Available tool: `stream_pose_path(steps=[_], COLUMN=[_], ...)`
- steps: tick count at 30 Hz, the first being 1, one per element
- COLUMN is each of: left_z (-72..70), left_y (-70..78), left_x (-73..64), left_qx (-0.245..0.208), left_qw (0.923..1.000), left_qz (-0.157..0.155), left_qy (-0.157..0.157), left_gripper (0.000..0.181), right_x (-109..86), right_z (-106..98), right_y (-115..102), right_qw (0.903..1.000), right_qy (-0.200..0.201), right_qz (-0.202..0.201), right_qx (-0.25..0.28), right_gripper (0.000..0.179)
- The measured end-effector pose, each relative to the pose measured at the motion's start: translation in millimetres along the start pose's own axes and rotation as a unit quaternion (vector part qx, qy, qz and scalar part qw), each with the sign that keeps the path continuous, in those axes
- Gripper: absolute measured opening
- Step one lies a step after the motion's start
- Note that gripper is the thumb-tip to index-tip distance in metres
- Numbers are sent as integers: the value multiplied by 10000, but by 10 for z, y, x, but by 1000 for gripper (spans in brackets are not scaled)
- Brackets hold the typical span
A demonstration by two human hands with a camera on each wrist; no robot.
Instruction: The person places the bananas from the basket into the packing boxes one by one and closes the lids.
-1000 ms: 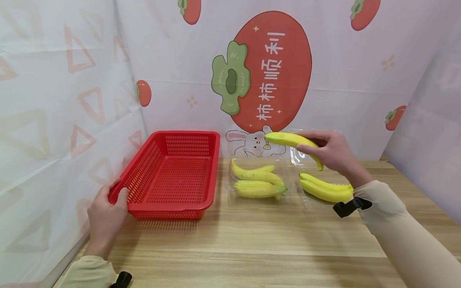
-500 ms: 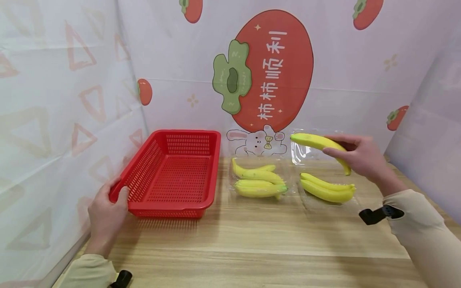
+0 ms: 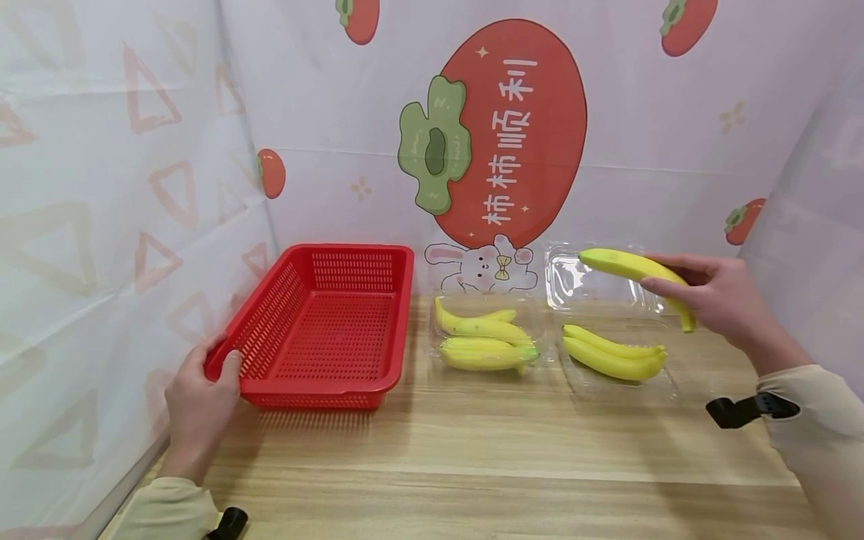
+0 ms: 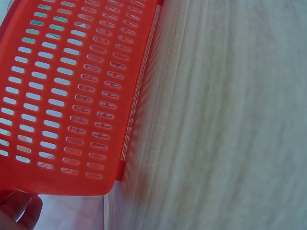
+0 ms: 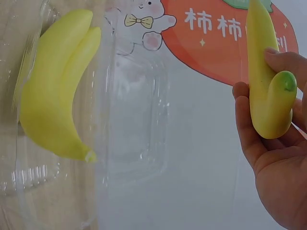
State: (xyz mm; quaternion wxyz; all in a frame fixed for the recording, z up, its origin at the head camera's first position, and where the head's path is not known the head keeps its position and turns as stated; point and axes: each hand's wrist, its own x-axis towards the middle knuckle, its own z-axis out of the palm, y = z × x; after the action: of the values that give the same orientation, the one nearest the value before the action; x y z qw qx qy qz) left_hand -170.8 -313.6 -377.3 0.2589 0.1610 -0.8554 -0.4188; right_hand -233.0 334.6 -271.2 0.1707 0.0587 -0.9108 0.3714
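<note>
A yellow banana (image 3: 624,264) with a greenish tip is held up by my right hand (image 3: 722,300), thumb on one side and fingers on the other. Below and to the left of it, two bananas (image 3: 610,354) lie side by side in a clear plastic clamshell box (image 5: 103,182), whose lid (image 3: 574,289) stands raised at the back. My left hand (image 3: 202,401) grips the near left corner of an empty red basket (image 3: 317,386), thumb over the rim. In the left wrist view the basket's slotted wall (image 4: 67,96) fills the left side, with fingertips (image 4: 31,213) at its corner.
Between the basket and the box with two bananas sits another clear container (image 3: 432,352) with several bananas (image 3: 482,352) inside. Printed cloth walls (image 3: 337,97) close off the back and both sides of the wooden table (image 3: 472,450).
My right hand has carried the banana to the right, from above the gap between the containers to beyond the right-hand box. My left hand and the basket stay put.
</note>
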Motion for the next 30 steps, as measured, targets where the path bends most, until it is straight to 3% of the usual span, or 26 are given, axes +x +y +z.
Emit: stream_pose_path(steps=[6,14,23,30], left_z=[9,14,12,6], left_y=[-9,-4,-10,3], left_x=[-8,-8,11,5], left_qx=[7,15,36,35], left_qw=[10000,10000,10000,10000], left_qz=[-7,21,-39,-35], left_qy=[-26,0,-40,-31], left_gripper=[53,53,54,54], right_x=[-24,-43,-44,-73], right_z=[-20,58,247,336], right_y=[43,159,358,427], right_qw=[9997,9972,9906,9852], right_qy=[-42,-388,-1180,-1516], right_qz=[34,110,101,99], right_qx=[-236,-628,-690,-796], right_gripper=[55,58,57,58])
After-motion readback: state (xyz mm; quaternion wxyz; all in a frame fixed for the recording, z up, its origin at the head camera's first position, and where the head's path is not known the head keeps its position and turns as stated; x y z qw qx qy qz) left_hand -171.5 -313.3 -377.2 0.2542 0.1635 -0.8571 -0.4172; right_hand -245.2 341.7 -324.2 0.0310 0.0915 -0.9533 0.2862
